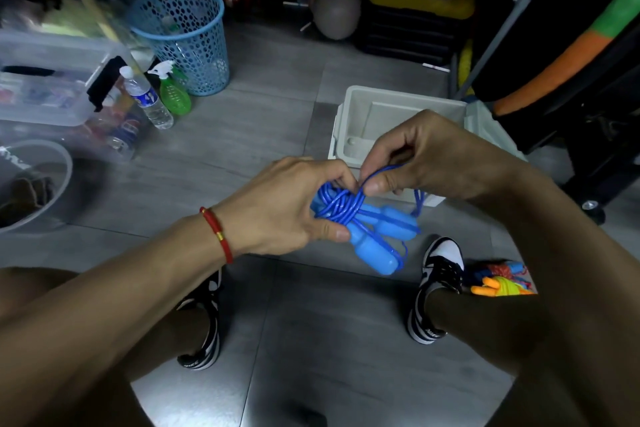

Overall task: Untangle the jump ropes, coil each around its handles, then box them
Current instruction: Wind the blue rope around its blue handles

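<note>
Coiling is nearly done: the left hand (pixel 291 208) grips the blue rope (pixel 341 204) wound round its 2 handles (pixel 377 243), the right hand (pixel 415 156) pinches the loose end just beside it, and tucking that end likely comes next, before the box (pixel 349 114) beyond the fingers.

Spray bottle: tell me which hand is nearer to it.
Left. The left hand grips the blue rope closer to the green spray bottle; the right hand pinches the cord farther off, over the box.
</note>
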`<state>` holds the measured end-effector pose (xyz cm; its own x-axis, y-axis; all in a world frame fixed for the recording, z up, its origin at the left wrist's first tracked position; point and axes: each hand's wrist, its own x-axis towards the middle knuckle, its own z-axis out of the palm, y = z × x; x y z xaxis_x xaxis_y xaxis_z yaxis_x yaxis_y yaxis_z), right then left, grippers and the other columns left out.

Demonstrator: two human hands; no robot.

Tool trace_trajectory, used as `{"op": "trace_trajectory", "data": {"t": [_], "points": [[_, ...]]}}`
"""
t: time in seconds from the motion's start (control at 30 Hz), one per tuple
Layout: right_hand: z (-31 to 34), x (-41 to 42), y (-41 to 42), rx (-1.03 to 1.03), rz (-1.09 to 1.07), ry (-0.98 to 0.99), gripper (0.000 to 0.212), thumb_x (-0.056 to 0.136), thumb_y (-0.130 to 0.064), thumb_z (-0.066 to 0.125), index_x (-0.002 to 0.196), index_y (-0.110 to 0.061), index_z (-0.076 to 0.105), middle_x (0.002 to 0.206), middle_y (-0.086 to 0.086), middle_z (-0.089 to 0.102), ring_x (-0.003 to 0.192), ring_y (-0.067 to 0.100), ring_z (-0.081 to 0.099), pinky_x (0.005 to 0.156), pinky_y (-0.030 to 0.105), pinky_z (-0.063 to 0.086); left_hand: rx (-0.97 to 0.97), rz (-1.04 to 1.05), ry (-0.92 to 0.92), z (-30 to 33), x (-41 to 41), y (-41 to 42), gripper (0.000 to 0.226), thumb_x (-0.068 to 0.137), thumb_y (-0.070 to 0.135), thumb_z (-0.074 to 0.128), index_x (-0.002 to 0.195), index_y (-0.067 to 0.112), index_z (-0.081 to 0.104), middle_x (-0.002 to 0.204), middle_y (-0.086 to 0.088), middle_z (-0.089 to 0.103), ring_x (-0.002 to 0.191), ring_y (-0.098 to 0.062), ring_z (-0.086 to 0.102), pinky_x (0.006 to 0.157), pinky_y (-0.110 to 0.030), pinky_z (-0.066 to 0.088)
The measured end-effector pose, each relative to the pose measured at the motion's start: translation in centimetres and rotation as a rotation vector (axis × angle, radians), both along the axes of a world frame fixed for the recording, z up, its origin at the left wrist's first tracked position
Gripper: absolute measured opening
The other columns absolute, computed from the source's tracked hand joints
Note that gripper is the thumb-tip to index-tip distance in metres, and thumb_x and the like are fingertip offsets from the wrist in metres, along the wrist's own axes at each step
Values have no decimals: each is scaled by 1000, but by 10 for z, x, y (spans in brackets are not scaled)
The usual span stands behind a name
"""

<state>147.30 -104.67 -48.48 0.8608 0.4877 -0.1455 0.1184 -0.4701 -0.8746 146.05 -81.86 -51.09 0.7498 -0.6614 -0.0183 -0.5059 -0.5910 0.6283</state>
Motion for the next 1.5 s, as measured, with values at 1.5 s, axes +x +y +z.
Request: {"op": "trace_trajectory", "data": {"t": [1.5], "points": [[-30, -17, 12, -505, -216, -393, 24, 84, -54, 71, 86, -30, 68, 61, -21, 48, 76, 13, 56, 73, 33, 47, -16, 79, -6, -28, 4, -4, 36, 77, 58, 73, 101, 32, 66, 85, 10, 66, 82, -10, 61, 76, -35, 52]]}}
